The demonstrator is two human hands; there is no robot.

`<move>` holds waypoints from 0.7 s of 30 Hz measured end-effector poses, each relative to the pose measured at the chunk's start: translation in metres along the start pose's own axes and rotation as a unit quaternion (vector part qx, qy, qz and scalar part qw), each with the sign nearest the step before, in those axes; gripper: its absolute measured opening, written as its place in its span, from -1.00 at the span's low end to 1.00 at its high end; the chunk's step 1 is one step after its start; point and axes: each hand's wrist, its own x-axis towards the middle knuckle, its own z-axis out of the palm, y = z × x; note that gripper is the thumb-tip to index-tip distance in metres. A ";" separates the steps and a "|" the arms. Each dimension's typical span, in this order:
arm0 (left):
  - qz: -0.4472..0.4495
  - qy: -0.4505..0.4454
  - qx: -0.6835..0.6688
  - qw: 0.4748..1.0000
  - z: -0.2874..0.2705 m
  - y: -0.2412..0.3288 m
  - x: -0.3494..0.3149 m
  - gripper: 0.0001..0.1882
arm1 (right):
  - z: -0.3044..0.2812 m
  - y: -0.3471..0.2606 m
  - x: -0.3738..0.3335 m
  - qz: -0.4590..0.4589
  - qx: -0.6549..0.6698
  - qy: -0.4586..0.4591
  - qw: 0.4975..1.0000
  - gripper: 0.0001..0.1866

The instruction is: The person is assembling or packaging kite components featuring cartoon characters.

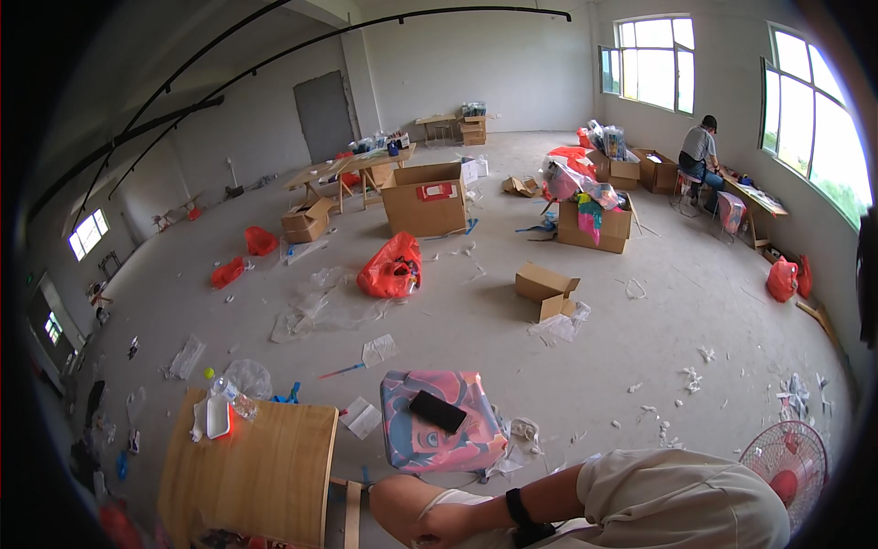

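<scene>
My right hand (446, 524) is low in the middle of the head view, resting against what looks like my bare knee (400, 501). A black band (519, 514) circles that wrist, and a beige sleeve (681, 494) covers the upper arm. The fingers are mostly cut off at the lower edge, so whether they hold anything is unclear. Nothing shows of my left hand. Just beyond the knee stands a stool (416, 446) with a colourful printed cover, and a black phone (437, 412) lies on it.
At left, a wooden table (265, 467) carries a white tray (219, 416) and clear bottle (235, 399). A fan (785, 467) stands at right. Cardboard boxes (425, 206), a red bag (390, 265) and scraps litter the floor. Another person (700, 151) sits by the far-right windows.
</scene>
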 end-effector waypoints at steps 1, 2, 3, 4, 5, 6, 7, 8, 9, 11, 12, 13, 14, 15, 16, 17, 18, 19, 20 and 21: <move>-0.065 -0.020 -0.044 0.997 0.008 -0.004 0.002 -0.36 | -0.001 -0.001 0.000 0.000 0.000 0.001 1.000 -0.75; -0.102 -0.030 -0.090 0.990 0.007 -0.005 0.001 -0.38 | -0.003 -0.002 -0.001 0.002 -0.001 0.003 1.000 -0.75; -0.137 -0.044 -0.143 0.979 0.005 -0.002 0.001 -0.40 | -0.003 -0.002 -0.003 0.005 -0.001 0.004 1.000 -0.75; -0.165 -0.053 -0.187 0.967 0.002 -0.001 0.002 -0.41 | -0.003 -0.001 -0.003 0.008 -0.003 0.002 1.000 -0.75; -0.185 -0.060 -0.214 0.957 0.000 0.001 0.001 -0.43 | -0.003 -0.001 -0.003 0.010 -0.004 0.001 1.000 -0.75; -0.203 -0.063 -0.235 0.949 -0.002 0.001 0.002 -0.45 | -0.002 -0.001 -0.003 0.012 -0.006 -0.001 1.000 -0.75; -0.217 -0.067 -0.251 0.941 -0.003 0.003 0.002 -0.46 | -0.001 0.000 -0.003 0.010 -0.006 0.001 1.000 -0.75; -0.231 -0.073 -0.266 0.933 -0.005 0.004 0.002 -0.47 | -0.001 0.001 -0.003 0.008 -0.006 0.003 1.000 -0.75; -0.248 -0.075 -0.282 0.924 -0.006 0.005 0.003 -0.49 | 0.001 0.002 -0.002 0.005 -0.006 0.005 1.000 -0.75; -0.282 -0.084 -0.318 0.901 -0.007 0.008 0.005 -0.51 | 0.003 0.005 -0.002 -0.001 -0.001 0.004 1.000 -0.76; -0.306 -0.085 -0.341 0.885 -0.007 0.010 0.006 -0.52 | 0.003 0.005 -0.002 -0.004 0.002 0.003 1.000 -0.76; -0.327 -0.088 -0.358 0.870 -0.006 0.012 0.008 -0.52 | 0.003 0.005 -0.002 -0.001 0.002 0.004 1.000 -0.76; -0.332 -0.085 -0.363 0.866 -0.005 0.014 0.008 -0.53 | 0.003 0.005 -0.003 0.001 0.001 0.005 1.000 -0.76; -0.319 -0.079 -0.334 0.883 -0.005 0.013 0.007 -0.53 | 0.002 0.003 -0.003 0.002 0.002 0.004 1.000 -0.76; -0.229 -0.064 -0.233 0.943 -0.005 0.012 0.003 -0.54 | 0.000 0.001 -0.003 0.005 0.002 0.002 1.000 -0.76; -0.145 -0.032 -0.115 0.982 -0.005 0.011 -0.002 -0.54 | -0.003 -0.001 -0.004 0.007 0.004 0.000 1.000 -0.76; -0.053 -0.004 -0.002 0.999 -0.005 0.013 -0.003 -0.54 | -0.006 -0.003 -0.003 0.007 0.002 -0.002 1.000 -0.75; -0.060 -0.017 -0.035 0.997 -0.005 0.015 -0.004 -0.53 | -0.004 -0.002 -0.003 -0.006 0.002 0.008 1.000 -0.76; -0.068 -0.029 -0.067 0.995 -0.003 0.019 -0.005 -0.51 | 0.000 -0.001 -0.005 -0.020 0.003 0.017 1.000 -0.76; -0.080 -0.034 -0.100 0.991 -0.002 0.025 0.000 -0.50 | -0.001 0.000 -0.002 -0.042 0.001 0.024 0.999 -0.77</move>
